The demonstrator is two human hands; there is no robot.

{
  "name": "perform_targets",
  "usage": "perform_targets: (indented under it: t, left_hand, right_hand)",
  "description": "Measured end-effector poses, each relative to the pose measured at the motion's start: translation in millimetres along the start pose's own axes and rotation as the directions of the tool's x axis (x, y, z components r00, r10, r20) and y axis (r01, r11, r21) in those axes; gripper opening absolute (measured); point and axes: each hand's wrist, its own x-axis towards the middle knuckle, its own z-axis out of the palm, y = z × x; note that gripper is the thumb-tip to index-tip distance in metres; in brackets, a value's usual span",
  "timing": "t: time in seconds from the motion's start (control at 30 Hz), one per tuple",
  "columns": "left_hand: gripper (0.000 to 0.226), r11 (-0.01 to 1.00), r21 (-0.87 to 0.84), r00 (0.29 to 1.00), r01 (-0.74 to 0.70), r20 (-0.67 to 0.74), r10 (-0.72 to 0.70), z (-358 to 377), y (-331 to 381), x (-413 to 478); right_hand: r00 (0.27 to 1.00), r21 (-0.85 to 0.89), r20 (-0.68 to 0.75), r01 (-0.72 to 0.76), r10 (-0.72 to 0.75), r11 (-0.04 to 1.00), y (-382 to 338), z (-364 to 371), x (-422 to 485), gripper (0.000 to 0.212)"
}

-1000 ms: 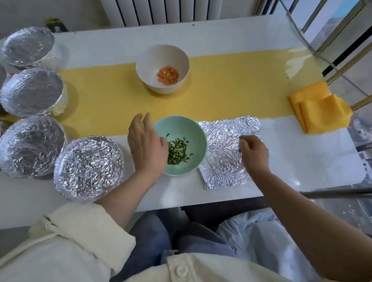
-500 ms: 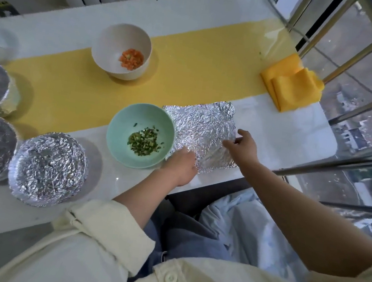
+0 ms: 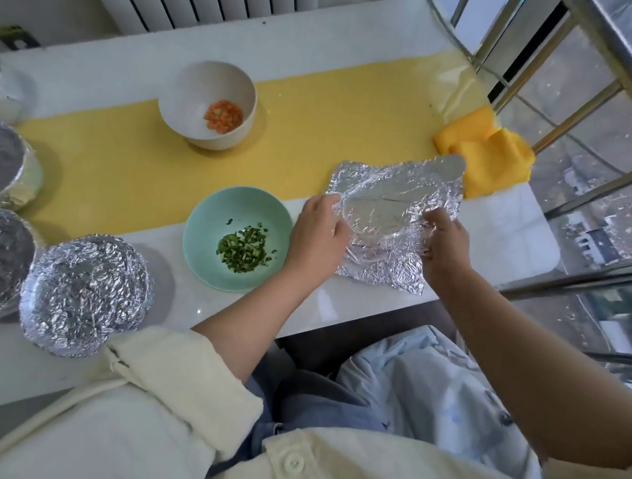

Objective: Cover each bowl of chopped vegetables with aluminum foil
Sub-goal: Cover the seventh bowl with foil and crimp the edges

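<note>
A: Head view: where is the foil sheet (image 3: 395, 216)?

B: Tilted up off the white table (image 3: 509, 240), just right of the green bowl (image 3: 236, 238). The left hand (image 3: 317, 231) pinches its left edge; the right hand (image 3: 444, 249) pinches its right edge; fingers curled onto foil.

A: Handling?

B: Likely featherlight, crinkly and easily torn; hold opposite edges and drape gently.

I see a white worktop (image 3: 320, 33) with a yellow mat (image 3: 318, 130) running along its middle. A white bowl (image 3: 187, 108) of carrot bits stands on the mat. A green bowl (image 3: 207, 224) of chopped greens stands at the mat's near edge. At the left end foil-covered bowls (image 3: 86, 293) crowd together, and a folded yellow cloth (image 3: 487, 152) lies at the right end.
</note>
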Motion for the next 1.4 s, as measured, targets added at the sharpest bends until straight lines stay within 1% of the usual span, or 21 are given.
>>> perform_targets:
  t: [0.07, 0.13, 0.2, 0.23, 0.27, 0.37, 0.47, 0.5, 0.53, 0.6, 0.7, 0.77, 0.83, 0.9, 0.93, 1.0, 1.07, 1.17, 1.23, 1.33, 1.4]
  left_hand:
    - [0.051, 0.991, -0.107, 0.991, 0.081, -0.099, -0.092, -9.1, 4.5, 5.2]
    - [0.058, 0.946, -0.239, 0.963, 0.219, -0.104, -0.249, -20.4, 0.9, 11.5]
    - [0.043, 0.843, -0.427, 0.924, 0.326, -0.045, -0.38, -34.1, -4.3, 15.7]
    - [0.033, 0.785, -0.507, 0.908, 0.355, -0.014, -0.419, -40.1, -9.7, 17.8]
    - [0.028, 0.763, -0.534, 0.903, 0.364, 0.001, -0.43, -47.3, -13.7, 17.6]
    - [0.023, 0.803, -0.46, 0.909, 0.378, 0.019, -0.416, -58.9, -34.4, 15.4]
    - [0.025, 0.796, -0.475, 0.907, 0.375, 0.011, -0.421, -61.4, -47.3, 8.9]
    - [0.024, 0.797, -0.477, 0.905, 0.369, -0.009, -0.425, -62.3, -50.6, 7.7]
    - [0.024, 0.804, -0.472, 0.905, 0.361, -0.032, -0.425, -63.6, -55.1, 6.9]
    - [0.027, 0.836, -0.416, 0.885, 0.357, -0.135, -0.445, -72.6, -64.0, 4.0]
    - [0.033, 0.831, -0.429, 0.836, 0.355, -0.253, -0.487, -89.0, -84.3, -2.7]
    - [0.039, 0.84, -0.383, 0.808, 0.384, -0.3, -0.507, -99.3, -96.7, -9.4]
    - [0.043, 0.848, -0.329, 0.783, 0.415, -0.347, -0.517, -110.4, -103.6, -19.5]
    - [0.044, 0.858, -0.232, 0.754, 0.458, -0.411, -0.513, -116.9, -110.4, -28.3]
    - [0.043, 0.855, -0.197, 0.744, 0.48, -0.426, -0.516, -117.9, -113.8, -31.4]
    - [0.036, 0.848, -0.168, 0.73, 0.502, -0.443, -0.52, -115.3, -121.0, -34.6]
    - [0.034, 0.844, -0.151, 0.746, 0.514, -0.407, -0.527, -110.6, -127.0, -36.3]
    - [0.042, 0.837, -0.157, 0.759, 0.524, -0.361, -0.542, -101.8, -133.1, -37.2]
    - [0.042, 0.834, -0.136, 0.748, 0.534, -0.383, -0.542, -97.7, -133.2, -37.8]
    - [0.044, 0.824, -0.14, 0.727, 0.548, -0.408, -0.553, -94.3, -130.9, -39.0]
    - [0.045, 0.826, -0.137, 0.732, 0.547, -0.401, -0.551, -91.5, -132.1, -39.0]
  right_hand:
    - [0.998, 0.061, 0.016, -0.069, 0.068, 0.996, -6.6, -2.3, -1.3, 0.006]
    - [0.99, 0.084, 0.08, -0.123, 0.116, 0.989, -10.6, 0.8, -6.2, 0.012]
    - [0.981, 0.085, 0.148, -0.138, 0.125, 0.987, -10.9, 8.1, -12.7, 0.017]
    - [0.974, 0.089, 0.191, -0.139, 0.12, 0.986, -9.5, 12.5, -15.7, 0.018]
    - [0.965, 0.085, 0.234, -0.14, 0.117, 0.986, -8.5, 17.9, -19.8, 0.018]
    - [0.964, -0.03, 0.247, -0.097, 0.101, 0.995, -1.7, 32.6, -20.3, 0.018]
    - [0.962, -0.124, 0.247, -0.09, 0.119, 0.988, 3.5, 40.4, -20.9, 0.011]
    - [0.959, -0.13, 0.248, -0.108, 0.138, 0.986, 4.9, 41.8, -22.3, 0.023]
    - [0.954, -0.136, 0.257, -0.125, 0.157, 0.983, 6.1, 43.1, -25.1, 0.031]
    - [0.943, -0.167, 0.305, -0.088, 0.136, 0.982, 8.3, 49.6, -30.6, 0.023]
    - [0.92, -0.23, 0.374, -0.028, 0.115, 0.973, 16.1, 68.3, -40.7, 0.029]
    - [0.889, -0.282, 0.449, 0.042, 0.092, 0.959, 20.6, 84.1, -50.5, 0.023]
    - [0.876, -0.384, 0.478, 0.145, 0.062, 0.912, 28.4, 101.0, -52.7, 0.026]
    - [0.89, -0.441, 0.456, 0.217, 0.01, 0.871, 36.6, 114.3, -54.6, 0.034]
    - [0.902, -0.478, 0.431, 0.223, 0.006, 0.85, 40.8, 118.5, -54.0, 0.035]
    - [0.922, -0.545, 0.388, 0.21, 0.022, 0.811, 46.5, 124.0, -53.0, 0.027]
    - [0.935, -0.584, 0.353, 0.2, 0.024, 0.787, 49.4, 127.8, -54.0, 0.018]
    - [0.948, -0.595, 0.316, 0.233, -0.042, 0.77, 55.2, 131.2, -52.5, 0.031]
    - [0.947, -0.616, 0.306, 0.275, -0.098, 0.738, 59.1, 134.2, -54.1, 0.031]
    - [0.942, -0.66, 0.276, 0.329, -0.189, 0.676, 64.6, 138.1, -59.1, 0.044]
    - [0.938, -0.683, 0.248, 0.347, -0.242, 0.643, 66.3, 139.8, -61.1, 0.043]
